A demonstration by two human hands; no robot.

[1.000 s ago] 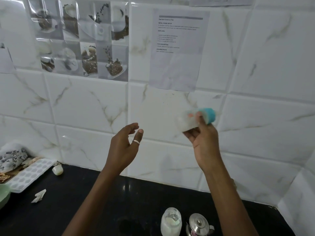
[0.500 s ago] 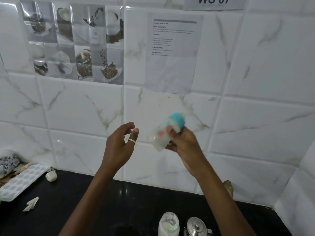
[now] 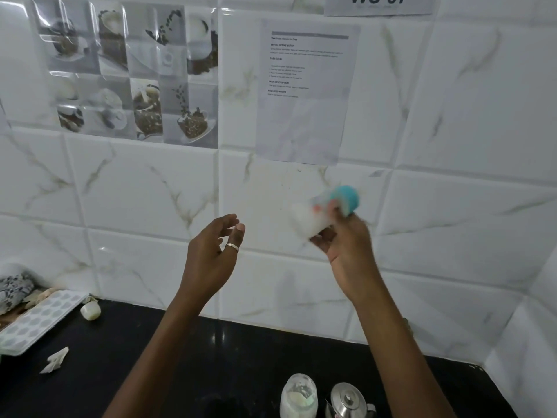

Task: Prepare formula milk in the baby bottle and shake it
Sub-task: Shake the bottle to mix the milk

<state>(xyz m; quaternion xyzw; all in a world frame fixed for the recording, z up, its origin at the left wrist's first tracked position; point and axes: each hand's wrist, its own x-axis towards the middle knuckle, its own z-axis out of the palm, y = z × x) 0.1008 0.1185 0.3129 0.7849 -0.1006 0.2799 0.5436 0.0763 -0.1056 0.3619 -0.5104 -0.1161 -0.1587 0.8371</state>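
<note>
My right hand grips a baby bottle with white milk inside and a teal cap, held up in front of the tiled wall. The bottle lies tilted, cap up to the right, and is blurred by motion. My left hand hovers apart to the left of it, fingers spread and curled, a ring on one finger, holding nothing.
On the black counter at the bottom stand a clear jar of white powder and a steel kettle. At the left lie a white ice tray, a small white piece, crumpled paper and a patterned cloth.
The bottle swung left and down toward my left hand, then back up to the right. My left hand has stayed nearly in place.
</note>
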